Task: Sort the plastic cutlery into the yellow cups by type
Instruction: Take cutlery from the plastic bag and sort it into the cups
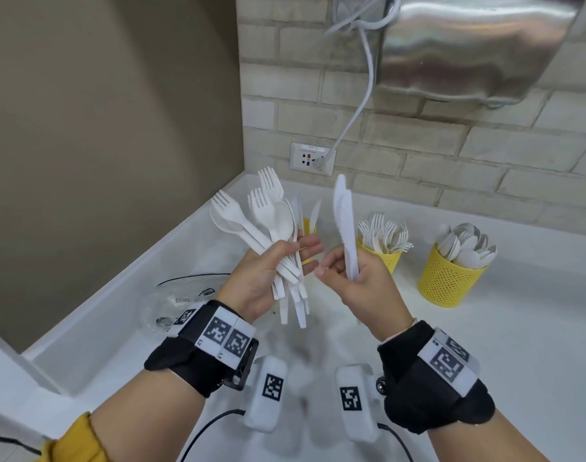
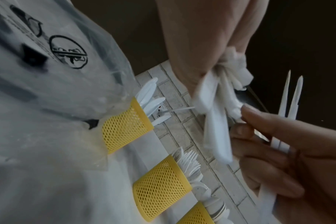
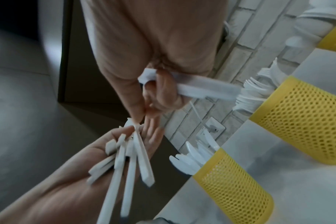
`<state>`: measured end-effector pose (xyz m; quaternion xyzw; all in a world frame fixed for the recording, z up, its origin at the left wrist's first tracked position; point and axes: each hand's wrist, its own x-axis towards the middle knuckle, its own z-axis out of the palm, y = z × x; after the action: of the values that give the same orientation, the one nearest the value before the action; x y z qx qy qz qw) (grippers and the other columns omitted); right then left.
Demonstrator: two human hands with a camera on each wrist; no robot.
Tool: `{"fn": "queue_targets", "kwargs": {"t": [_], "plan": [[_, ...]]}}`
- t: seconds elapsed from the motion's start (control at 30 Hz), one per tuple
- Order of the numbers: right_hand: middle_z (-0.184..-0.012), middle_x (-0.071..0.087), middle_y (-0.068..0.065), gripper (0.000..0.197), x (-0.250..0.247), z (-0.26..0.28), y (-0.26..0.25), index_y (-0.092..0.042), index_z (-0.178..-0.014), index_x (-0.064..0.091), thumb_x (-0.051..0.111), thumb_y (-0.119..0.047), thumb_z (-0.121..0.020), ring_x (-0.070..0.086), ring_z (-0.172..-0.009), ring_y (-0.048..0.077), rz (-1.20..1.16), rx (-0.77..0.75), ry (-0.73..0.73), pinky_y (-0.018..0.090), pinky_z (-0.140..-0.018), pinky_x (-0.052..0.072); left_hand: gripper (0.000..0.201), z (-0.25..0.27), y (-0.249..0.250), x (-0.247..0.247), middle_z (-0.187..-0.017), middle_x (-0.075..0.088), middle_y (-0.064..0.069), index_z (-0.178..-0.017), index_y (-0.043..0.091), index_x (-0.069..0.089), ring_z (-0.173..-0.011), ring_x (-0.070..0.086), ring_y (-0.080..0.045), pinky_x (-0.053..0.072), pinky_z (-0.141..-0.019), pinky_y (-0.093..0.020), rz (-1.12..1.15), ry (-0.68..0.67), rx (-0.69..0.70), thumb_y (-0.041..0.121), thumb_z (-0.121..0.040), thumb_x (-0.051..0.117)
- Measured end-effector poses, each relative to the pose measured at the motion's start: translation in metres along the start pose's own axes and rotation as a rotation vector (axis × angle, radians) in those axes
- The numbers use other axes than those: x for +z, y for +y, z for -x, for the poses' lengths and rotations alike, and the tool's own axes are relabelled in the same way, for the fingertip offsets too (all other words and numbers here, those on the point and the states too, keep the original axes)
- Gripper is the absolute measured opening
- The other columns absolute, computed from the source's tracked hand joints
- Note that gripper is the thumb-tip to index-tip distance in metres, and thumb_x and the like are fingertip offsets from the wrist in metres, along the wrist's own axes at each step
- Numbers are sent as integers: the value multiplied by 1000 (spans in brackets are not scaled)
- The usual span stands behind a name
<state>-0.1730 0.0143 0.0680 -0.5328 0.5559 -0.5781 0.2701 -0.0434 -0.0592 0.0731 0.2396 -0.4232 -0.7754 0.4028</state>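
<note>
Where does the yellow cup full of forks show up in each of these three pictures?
Head view: the fork cup stands right of centre, just behind the right hand.
Left wrist view: fork cup, lower middle, second in the row.
Right wrist view: fork cup, right edge, upper of the two big cups.
Shared landmark: the wall socket.

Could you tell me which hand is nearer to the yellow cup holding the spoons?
Right. The right hand is just left of the spoon cup; the left hand is farther left.
</note>
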Motion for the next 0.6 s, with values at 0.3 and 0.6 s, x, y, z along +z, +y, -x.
{"fn": "queue_targets", "kwargs": {"t": [0.3,0.6], "plan": [[-63,52,-8,18,4,8,10,-12,-88,59,70,-7,-75,46,-55,3,288,10,-149,13,-55,37,12,-7,-2,7,-81,60,-15,-92,-1,60,-70,64,-20,55,-65,-32,-91,82,40,0,-89,48],[-59,40,-8,12,-15,10,11,-9,-89,61,65,-10,-78,38,-54,8,236,176,-275,15,-51,32,17,-15,4,3,-76,69,-5,-88,6,63,-70,67,-15,56,-69,-30,-34,149,98,-1,-90,48]]}}
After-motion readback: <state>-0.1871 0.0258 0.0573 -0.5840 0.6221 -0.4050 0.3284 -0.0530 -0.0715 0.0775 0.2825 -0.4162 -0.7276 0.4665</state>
